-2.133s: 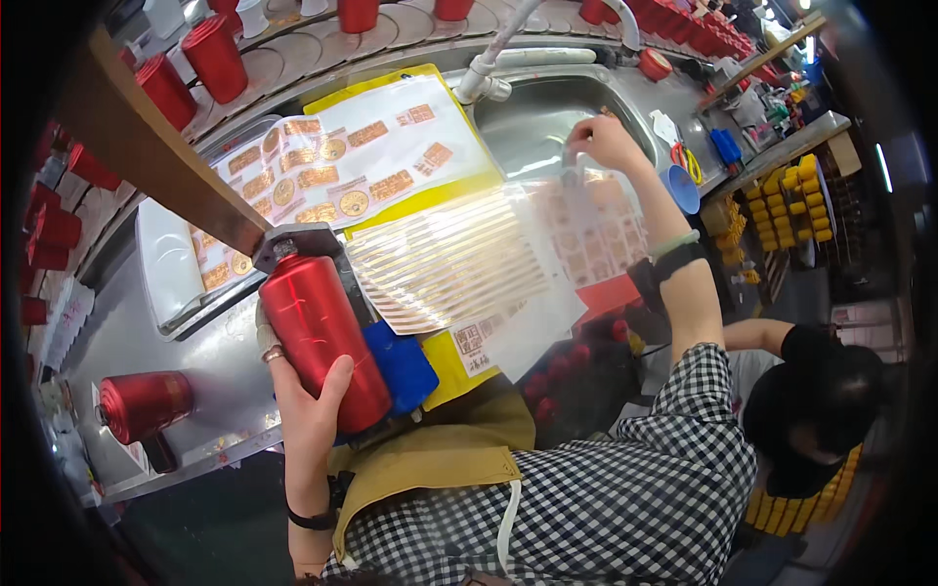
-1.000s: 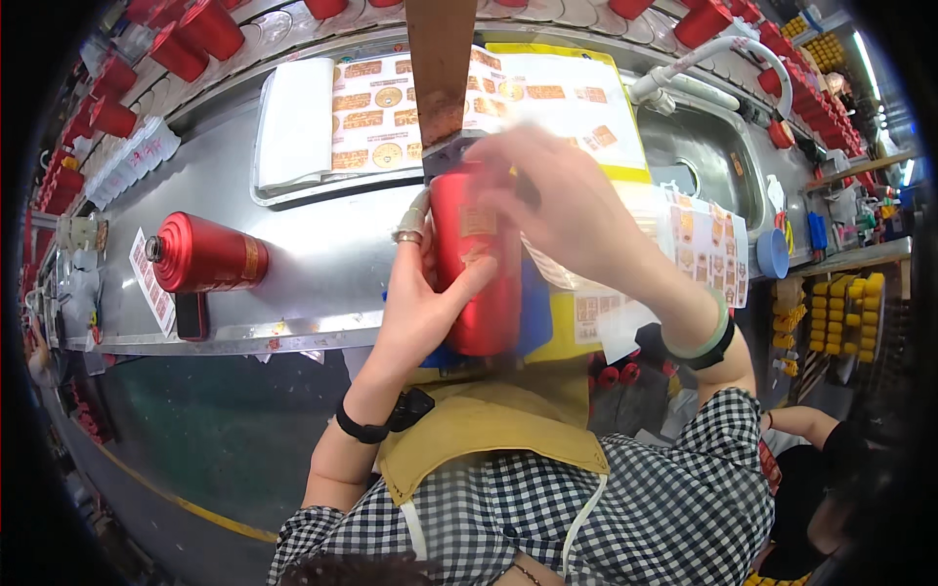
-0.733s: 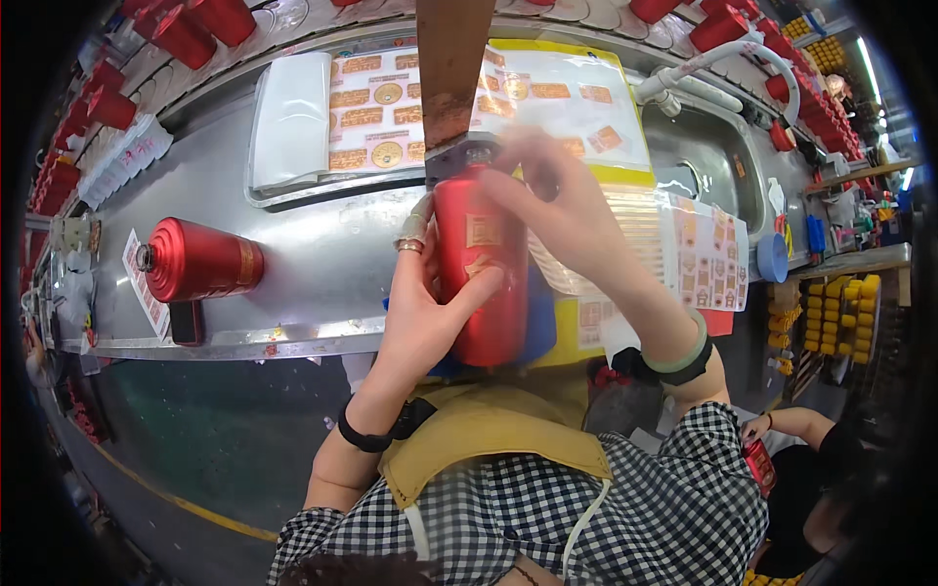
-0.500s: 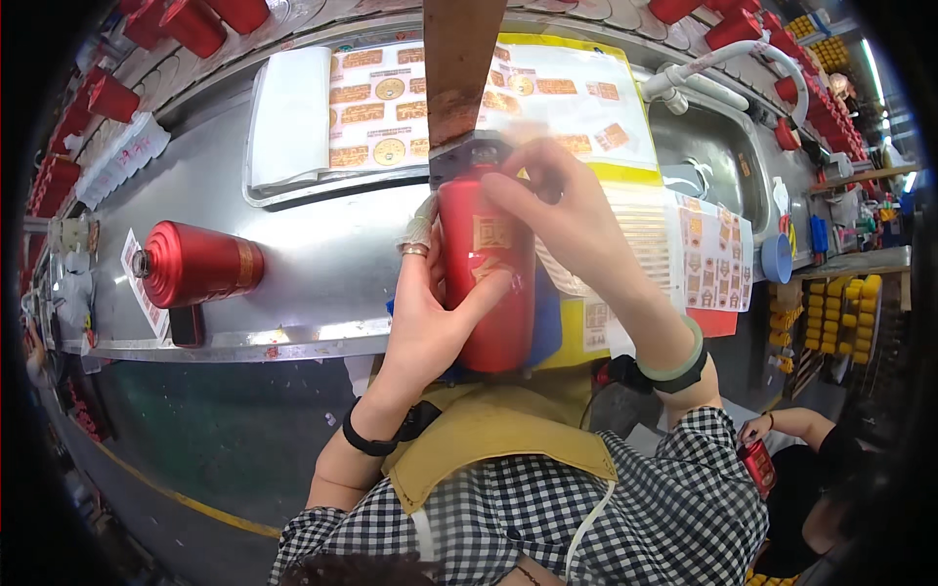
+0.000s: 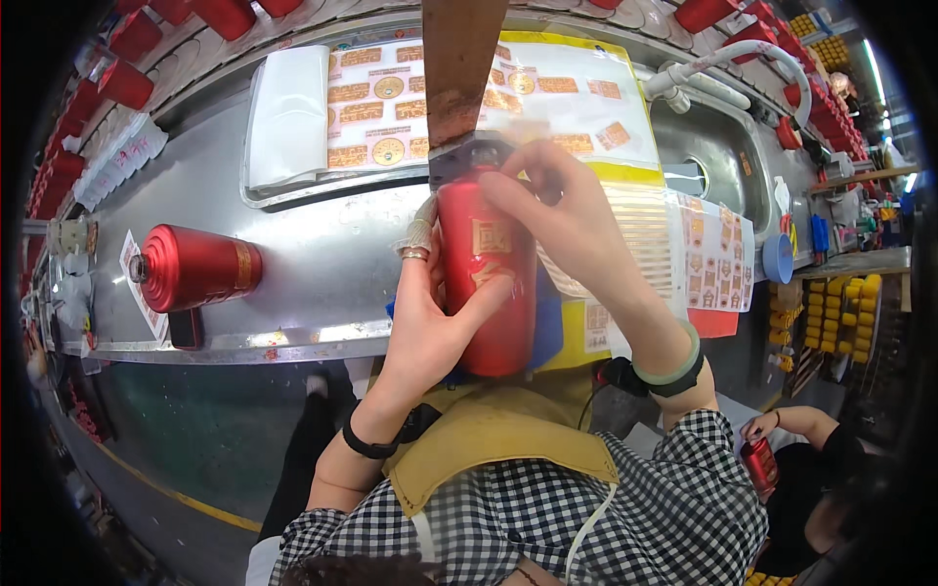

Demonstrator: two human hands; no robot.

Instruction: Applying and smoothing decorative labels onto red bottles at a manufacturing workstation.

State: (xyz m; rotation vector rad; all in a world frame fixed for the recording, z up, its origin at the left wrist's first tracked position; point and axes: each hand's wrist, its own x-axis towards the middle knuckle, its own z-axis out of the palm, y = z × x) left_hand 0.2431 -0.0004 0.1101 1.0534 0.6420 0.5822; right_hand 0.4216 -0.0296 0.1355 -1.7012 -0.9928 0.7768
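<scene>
An upright-looking red bottle [image 5: 489, 327] with gold characters on its front is held close in front of me. My left hand [image 5: 430, 313] wraps its left side, the thumb lying across the front over the lower gold marking. A whitish wrap covers a finger of that hand. My right hand [image 5: 557, 200] is at the bottle's upper right, fingers bent, one digit pressed on the shoulder near the neck. Whether it pinches anything small is hidden. A second red bottle [image 5: 200, 269] lies on its side on the metal counter to the left.
Printed sheets of gold decals [image 5: 391, 103] lie on a tray behind the bottle, with another decal sheet [image 5: 718, 244] at right. A brown post [image 5: 462, 63] rises ahead. Right of it are a sink [image 5: 699, 127] and white pipe [image 5: 733, 54]. A co-worker's hand [image 5: 760, 427] holds a red container.
More of the lower gold character shows beside my left thumb, where a shiny patch was. Red containers along the far line have shifted. A dark-clothed leg has appeared at lower left.
</scene>
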